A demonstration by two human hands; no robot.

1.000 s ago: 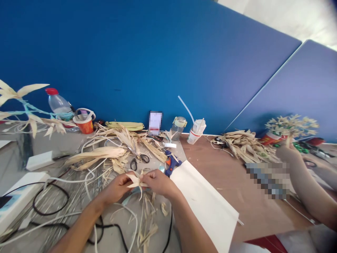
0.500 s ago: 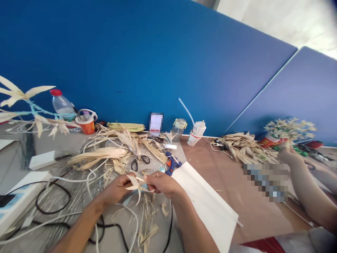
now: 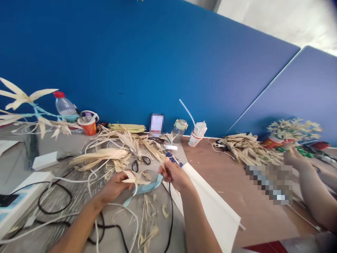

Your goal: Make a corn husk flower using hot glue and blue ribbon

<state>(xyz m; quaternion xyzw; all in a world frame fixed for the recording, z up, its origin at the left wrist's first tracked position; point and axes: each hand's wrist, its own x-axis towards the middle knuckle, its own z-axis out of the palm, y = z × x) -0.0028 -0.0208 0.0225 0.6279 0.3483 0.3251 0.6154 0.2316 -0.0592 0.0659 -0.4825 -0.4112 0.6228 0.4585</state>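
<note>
My left hand [image 3: 117, 185], fingers closed, pinches a cream corn husk flower [image 3: 135, 180] with pointed petals. A light blue strip of paper or tape [image 3: 149, 188] runs from beneath the flower to my right hand [image 3: 176, 174], which is closed on its far end. Another end of the strip dangles below the flower. Beyond my hands lie black-handled scissors [image 3: 140, 163] amid dry corn husks [image 3: 101, 157]. A blue glue gun [image 3: 174, 159] is partly hidden behind my right hand.
A white sheet [image 3: 210, 207] lies right of my right forearm. White and black cables loop by a power strip [image 3: 25, 196]. A finished husk flower branch [image 3: 37, 109] is at left. Another person's arm [image 3: 310, 182] reaches in at right, near potted husk flowers [image 3: 292, 129].
My hands have moved apart. The right hand has gone right and slightly up, drawing the blue strip out from the flower, while the left still holds the flower.
</note>
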